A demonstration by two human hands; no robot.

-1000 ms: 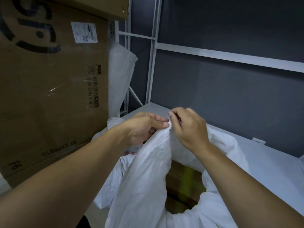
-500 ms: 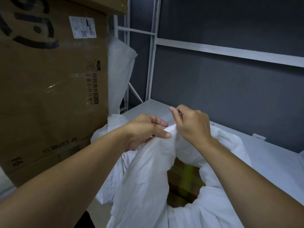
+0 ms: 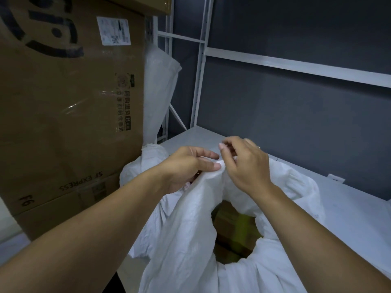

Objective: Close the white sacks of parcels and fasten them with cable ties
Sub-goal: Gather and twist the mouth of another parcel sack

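Observation:
A white woven sack (image 3: 186, 233) stands in front of me, its mouth partly open, and brown parcels (image 3: 232, 231) show through the gap. My left hand (image 3: 190, 168) pinches the gathered rim of the sack at its top between thumb and fingers. Just to its right, my right hand (image 3: 245, 163) holds the same bunched rim, its index finger raised above the fabric. The two hands almost touch. No cable tie is visible.
A large brown cardboard box (image 3: 63, 106) marked SF EXPRESS stands close on the left. Behind it leans another white sack (image 3: 158, 85). The sack rests by a white metal shelf (image 3: 349, 208) with white uprights (image 3: 201, 70) against a dark grey wall.
Both hands have sunk slightly and drawn the sack's rim closer together. The right hand's fingers have shifted on the fabric, with the index finger now lifted.

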